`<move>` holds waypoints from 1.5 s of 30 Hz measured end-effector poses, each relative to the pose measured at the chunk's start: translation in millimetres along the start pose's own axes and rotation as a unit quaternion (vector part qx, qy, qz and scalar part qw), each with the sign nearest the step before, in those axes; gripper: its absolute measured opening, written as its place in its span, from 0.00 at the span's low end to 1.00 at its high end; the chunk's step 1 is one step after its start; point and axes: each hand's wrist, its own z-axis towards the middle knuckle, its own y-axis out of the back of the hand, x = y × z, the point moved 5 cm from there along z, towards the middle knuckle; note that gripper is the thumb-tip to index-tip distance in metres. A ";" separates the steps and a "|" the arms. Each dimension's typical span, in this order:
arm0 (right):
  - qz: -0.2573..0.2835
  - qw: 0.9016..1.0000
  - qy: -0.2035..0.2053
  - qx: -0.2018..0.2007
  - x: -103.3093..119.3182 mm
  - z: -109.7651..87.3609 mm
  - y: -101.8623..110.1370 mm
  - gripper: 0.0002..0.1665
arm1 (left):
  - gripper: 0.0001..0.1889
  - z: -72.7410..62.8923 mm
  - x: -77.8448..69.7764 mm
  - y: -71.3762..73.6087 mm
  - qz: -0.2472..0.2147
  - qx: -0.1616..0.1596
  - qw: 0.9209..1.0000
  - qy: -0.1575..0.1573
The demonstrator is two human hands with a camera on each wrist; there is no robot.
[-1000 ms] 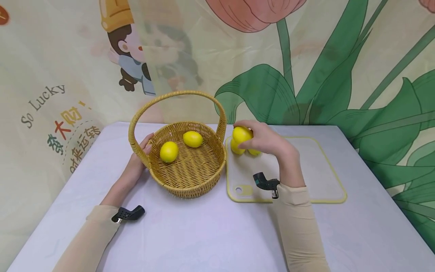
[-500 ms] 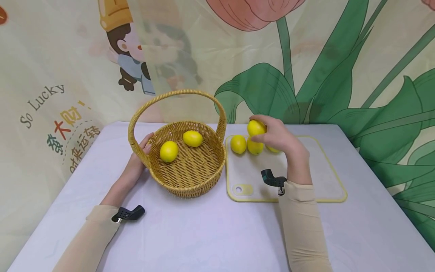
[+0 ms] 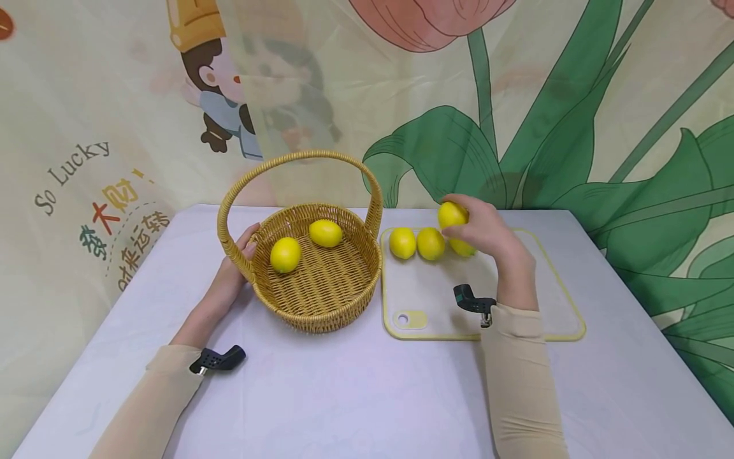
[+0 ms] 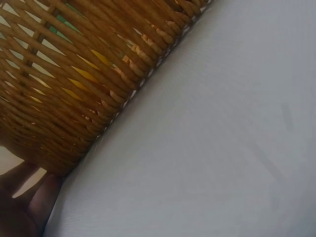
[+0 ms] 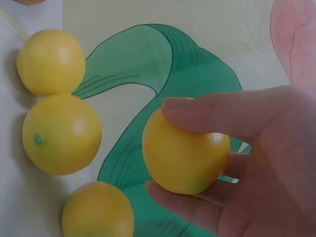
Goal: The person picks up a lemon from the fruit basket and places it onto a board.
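My right hand (image 3: 484,223) grips a yellow lemon (image 3: 452,215) between thumb and fingers, raised over the cutting board (image 3: 436,299). Three lemons lie in a row near the board's far edge: a left lemon (image 3: 402,243), a middle lemon (image 3: 431,243) and a right lemon (image 3: 463,248) partly behind the hand. In the right wrist view the held lemon (image 5: 185,153) is apart from the row. My left hand (image 3: 232,268) rests against the outer left side of the wicker basket (image 3: 321,322), fingers touching its wall. Inside are a round-looking lemon (image 3: 285,255) and another lemon (image 3: 325,233).
The basket's tall handle (image 3: 298,155) arches over its opening. A white cloth covers the table (image 3: 344,395). Behind it hangs a printed curtain (image 3: 321,76) with flowers and a cartoon figure.
My right hand has moved rightward along the row with its lemon, uncovering the left and middle lemons on the board. The left hand and basket stay in place.
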 end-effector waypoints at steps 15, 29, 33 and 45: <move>0.002 0.998 -0.047 -0.045 -43.7 -5.2 19.6 0.38 | 0.30 -2.6 -4.5 -0.6 0.019 -0.003 1.000 -0.003; 0.000 0.995 -0.099 -0.024 -65.0 -7.4 14.8 0.42 | 0.31 -7.7 -17.6 -4.0 0.004 0.000 1.000 -0.001; 0.000 0.994 -0.109 -0.023 -71.1 -9.2 13.7 0.42 | 0.31 -7.6 -17.3 -4.1 0.006 -0.002 1.000 -0.001; 0.017 0.992 -0.127 -0.004 -90.2 -7.8 6.1 0.41 | 0.30 -1.6 -2.8 -1.4 0.021 -0.009 1.000 -0.008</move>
